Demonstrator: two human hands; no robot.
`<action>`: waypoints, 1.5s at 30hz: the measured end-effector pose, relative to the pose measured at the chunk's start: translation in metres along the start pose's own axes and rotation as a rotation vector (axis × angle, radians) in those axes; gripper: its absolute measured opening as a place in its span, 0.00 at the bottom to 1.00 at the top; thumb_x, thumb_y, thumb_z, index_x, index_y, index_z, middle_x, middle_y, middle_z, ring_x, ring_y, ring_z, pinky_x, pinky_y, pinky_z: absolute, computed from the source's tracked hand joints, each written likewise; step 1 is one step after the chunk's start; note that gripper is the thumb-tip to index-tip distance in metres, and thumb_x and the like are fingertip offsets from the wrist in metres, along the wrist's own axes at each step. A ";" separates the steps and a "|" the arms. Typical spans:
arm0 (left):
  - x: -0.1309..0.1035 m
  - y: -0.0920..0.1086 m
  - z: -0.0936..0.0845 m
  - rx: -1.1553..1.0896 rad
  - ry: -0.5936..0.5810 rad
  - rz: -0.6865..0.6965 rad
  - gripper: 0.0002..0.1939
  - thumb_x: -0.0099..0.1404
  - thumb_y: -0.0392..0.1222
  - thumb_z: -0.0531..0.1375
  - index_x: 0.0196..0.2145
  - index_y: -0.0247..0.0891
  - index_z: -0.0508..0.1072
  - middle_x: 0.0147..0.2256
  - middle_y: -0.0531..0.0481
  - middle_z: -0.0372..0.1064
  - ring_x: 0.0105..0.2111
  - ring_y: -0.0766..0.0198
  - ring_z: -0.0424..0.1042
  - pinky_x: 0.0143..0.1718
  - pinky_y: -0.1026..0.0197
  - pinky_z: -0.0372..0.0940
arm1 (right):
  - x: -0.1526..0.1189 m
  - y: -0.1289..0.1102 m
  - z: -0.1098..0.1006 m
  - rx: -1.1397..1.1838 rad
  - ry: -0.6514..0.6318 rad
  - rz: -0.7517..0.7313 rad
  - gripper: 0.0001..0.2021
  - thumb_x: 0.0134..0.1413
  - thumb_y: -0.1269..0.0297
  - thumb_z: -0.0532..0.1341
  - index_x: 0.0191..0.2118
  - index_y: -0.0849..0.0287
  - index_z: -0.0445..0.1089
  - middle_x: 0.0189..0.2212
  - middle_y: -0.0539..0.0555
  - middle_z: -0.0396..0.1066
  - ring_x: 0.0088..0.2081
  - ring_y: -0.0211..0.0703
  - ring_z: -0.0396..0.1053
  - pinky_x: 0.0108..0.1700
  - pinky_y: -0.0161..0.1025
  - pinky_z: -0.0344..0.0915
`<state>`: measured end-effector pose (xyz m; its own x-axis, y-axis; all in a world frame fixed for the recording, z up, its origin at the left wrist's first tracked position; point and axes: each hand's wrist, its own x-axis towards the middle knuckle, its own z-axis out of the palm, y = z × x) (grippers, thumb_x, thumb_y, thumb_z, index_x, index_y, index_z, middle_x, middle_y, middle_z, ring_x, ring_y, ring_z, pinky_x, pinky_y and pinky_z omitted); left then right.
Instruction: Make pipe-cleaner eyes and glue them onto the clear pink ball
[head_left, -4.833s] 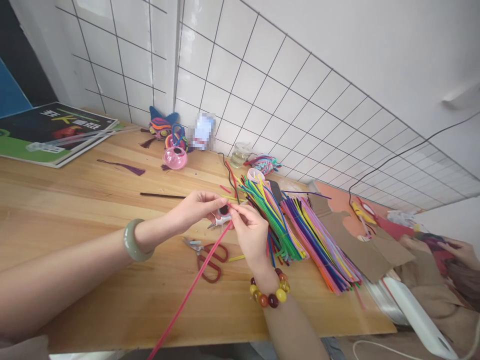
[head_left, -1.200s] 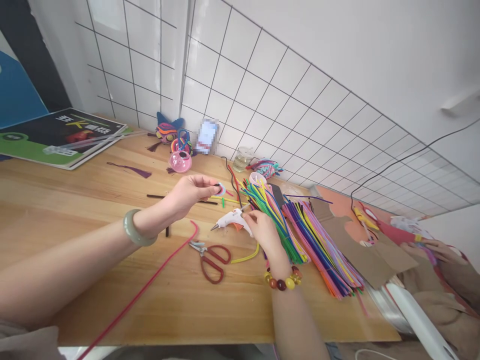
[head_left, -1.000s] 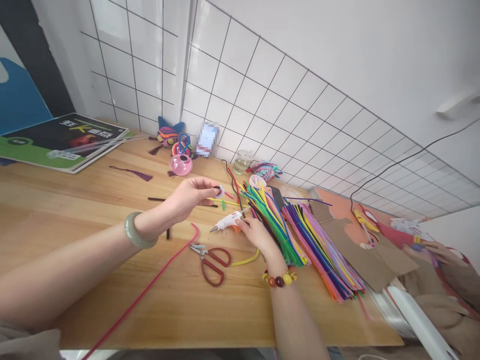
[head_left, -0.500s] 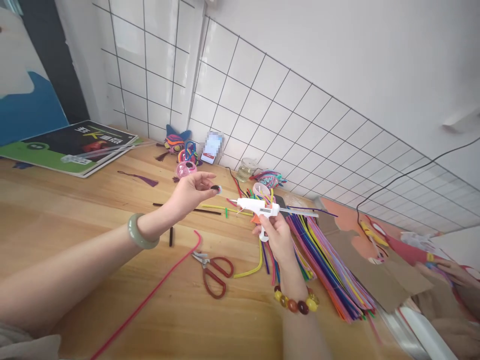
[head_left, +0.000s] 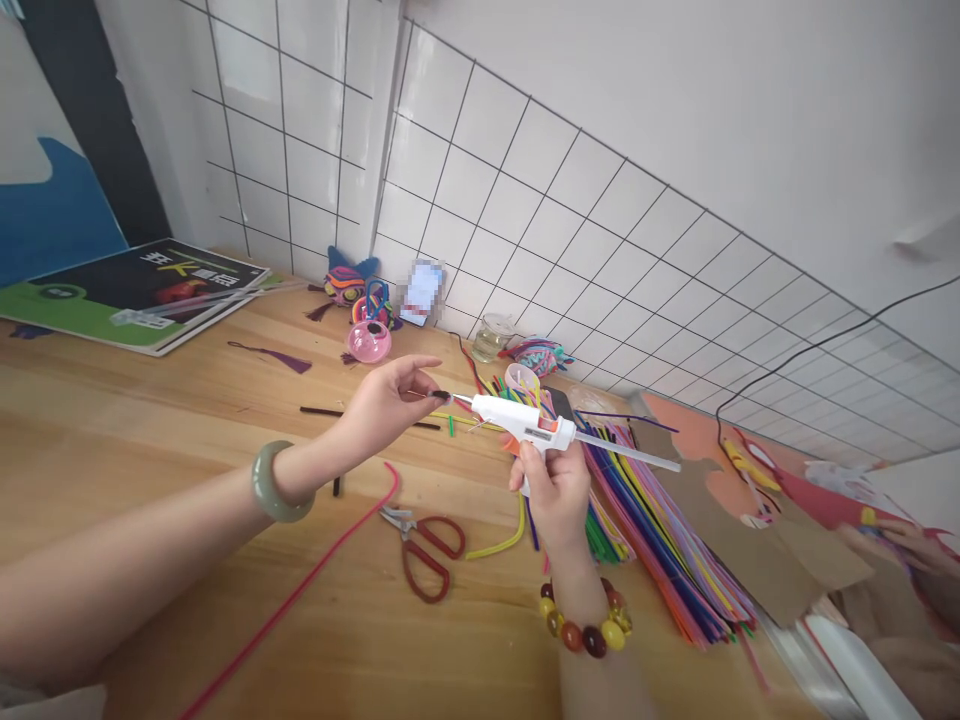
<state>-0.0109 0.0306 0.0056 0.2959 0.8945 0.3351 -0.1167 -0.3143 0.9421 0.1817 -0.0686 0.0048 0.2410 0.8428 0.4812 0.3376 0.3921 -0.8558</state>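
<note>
**White glue gun (head_left: 514,414) levelled at a small black piece (head_left: 441,397)**

With the scissors (head_left: 406,523) as the landmark, both hands work above the desk (head_left: 360,640), just beyond them. The left hand (head_left: 386,405), a pale green bangle (head_left: 271,482) on its wrist, pinches the small black piece between thumb and index fingertips; the other fingers are loosely bent. The right hand (head_left: 556,490), wearing a beaded bracelet (head_left: 585,637), has its fingers wrapped round the grip of the white glue gun. The nozzle points at the black piece and reaches its edge; whether they touch, I cannot tell. A translucent glue stick (head_left: 630,453) juts from the rear of the gun.

The scissors lie on the desk, red handles toward the wearer. A pink pipe cleaner (head_left: 300,582) runs from beside their blades toward the wearer on the left, and a bent yellow pipe cleaner (head_left: 504,546) lies just right of the handles. Well to the right of the scissors is a bundle of multicoloured pipe cleaners (head_left: 660,535). Far beyond the scissors, near the wall grid, are a cat-eared ornament (head_left: 349,282), a pink bowl (head_left: 369,343), a phone (head_left: 422,290) with a blurred screen and a glass jar (head_left: 491,340). A purple tassel (head_left: 279,357) lies beyond and left of the scissors.
</note>
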 end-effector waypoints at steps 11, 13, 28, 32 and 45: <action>-0.001 0.000 0.001 -0.010 -0.011 -0.018 0.25 0.51 0.41 0.64 0.47 0.35 0.66 0.30 0.52 0.68 0.30 0.65 0.72 0.36 0.60 0.68 | -0.003 0.005 0.002 -0.025 -0.033 -0.015 0.05 0.56 0.65 0.56 0.38 0.57 0.60 0.29 0.49 0.69 0.16 0.29 0.61 0.17 0.29 0.60; -0.002 0.001 0.002 -0.012 -0.013 -0.020 0.25 0.51 0.41 0.64 0.47 0.35 0.65 0.30 0.52 0.68 0.30 0.65 0.72 0.36 0.60 0.68 | -0.004 0.005 0.002 -0.024 -0.032 -0.020 0.04 0.56 0.65 0.55 0.38 0.56 0.60 0.29 0.49 0.69 0.16 0.29 0.60 0.17 0.29 0.60; -0.002 0.002 0.001 0.012 -0.010 -0.006 0.24 0.51 0.41 0.64 0.46 0.35 0.67 0.30 0.52 0.68 0.30 0.66 0.71 0.35 0.60 0.69 | -0.004 0.005 0.003 -0.044 -0.019 -0.001 0.06 0.55 0.63 0.56 0.38 0.56 0.60 0.28 0.49 0.69 0.16 0.29 0.59 0.17 0.30 0.59; -0.003 0.002 0.001 0.015 -0.015 -0.010 0.24 0.51 0.41 0.64 0.47 0.35 0.66 0.30 0.51 0.68 0.30 0.66 0.72 0.36 0.60 0.69 | -0.004 0.004 0.003 -0.035 -0.025 0.007 0.06 0.55 0.63 0.56 0.38 0.56 0.60 0.28 0.49 0.69 0.16 0.29 0.58 0.17 0.29 0.59; -0.002 0.003 0.001 0.007 -0.012 -0.019 0.24 0.51 0.41 0.64 0.46 0.35 0.66 0.31 0.51 0.68 0.30 0.66 0.71 0.34 0.61 0.69 | -0.003 0.005 0.003 -0.039 -0.012 0.008 0.06 0.55 0.62 0.56 0.37 0.56 0.60 0.27 0.48 0.68 0.16 0.29 0.57 0.16 0.29 0.58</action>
<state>-0.0113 0.0277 0.0080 0.3091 0.8966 0.3172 -0.1040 -0.2997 0.9484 0.1797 -0.0683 -0.0012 0.2333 0.8501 0.4722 0.3712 0.3710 -0.8512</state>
